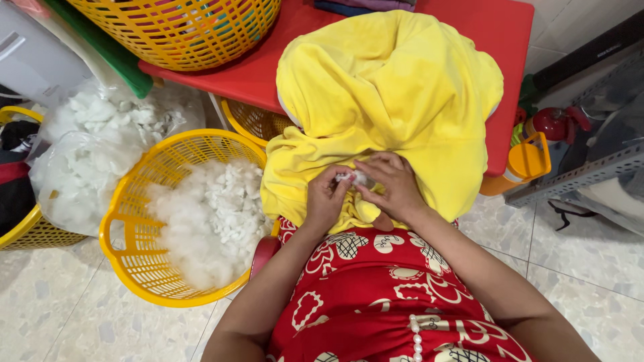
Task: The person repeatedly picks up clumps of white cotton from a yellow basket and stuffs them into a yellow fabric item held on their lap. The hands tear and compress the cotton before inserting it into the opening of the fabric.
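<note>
Clear plastic bag of white stuffing slumped at far left, crumpled and glossy, between two yellow baskets and touching the nearer one's rim. No labels, signs or screens seen anywhere else.

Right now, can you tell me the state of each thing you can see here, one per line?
Left hand: pinching a bit of white stuffing.
Right hand: fingers on the same stuffing.
Yellow fabric cover: limp, draped over the red table.
Yellow basket: on the floor, holding white stuffing.
Plastic bag: open, full of stuffing.
Upper basket: on the table, holding clothes.
</note>
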